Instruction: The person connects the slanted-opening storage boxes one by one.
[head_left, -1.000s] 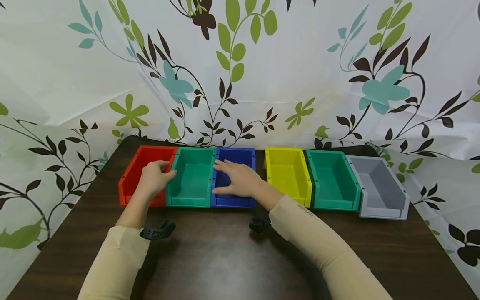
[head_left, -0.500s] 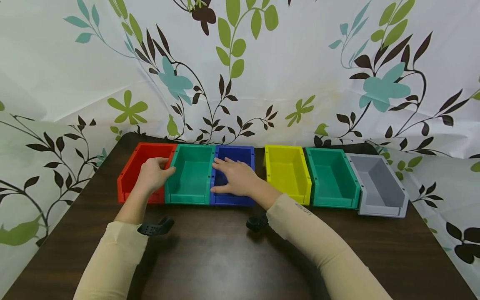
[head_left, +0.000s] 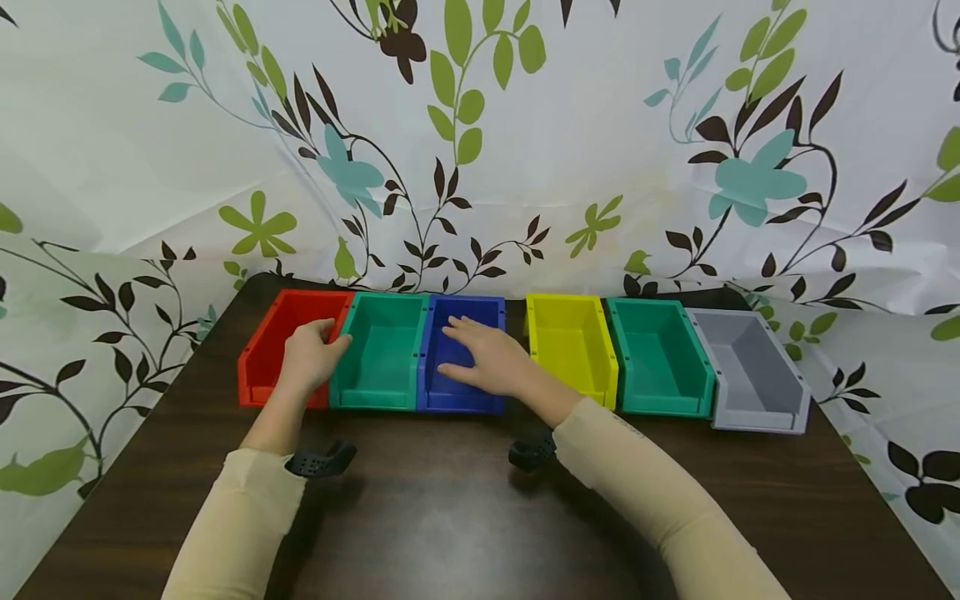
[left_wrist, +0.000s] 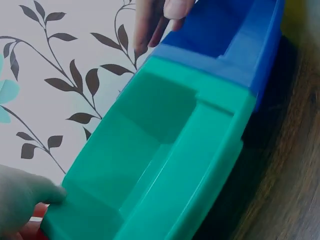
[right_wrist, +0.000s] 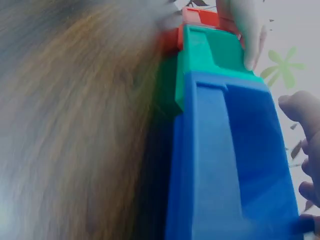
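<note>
In the head view my left hand point(head_left: 311, 354) is over the wall where the red bin point(head_left: 292, 310) meets the left green bin point(head_left: 382, 358). Its thumb lies at the green rim and its fingers reach down on the red side, pinching the wall; the fingertips are partly hidden. My right hand point(head_left: 487, 358) hovers above the blue bin point(head_left: 461, 400), fingers spread and thumb apart, holding nothing. In the right wrist view a gap shows between this hand point(right_wrist: 307, 135) and the blue rim. The red, left green and blue bins stand side by side, touching.
Right of a narrow gap after the blue bin stand a yellow bin point(head_left: 570, 342), a second green bin point(head_left: 660, 358) and a grey bin point(head_left: 750, 367), slightly angled. Dark wood table point(head_left: 450, 517) extends in front. A patterned curtain point(head_left: 570, 167) hangs behind.
My right hand has left the blue bin's left rim, moving a little right and up. My left hand keeps its place at the red and green walls.
</note>
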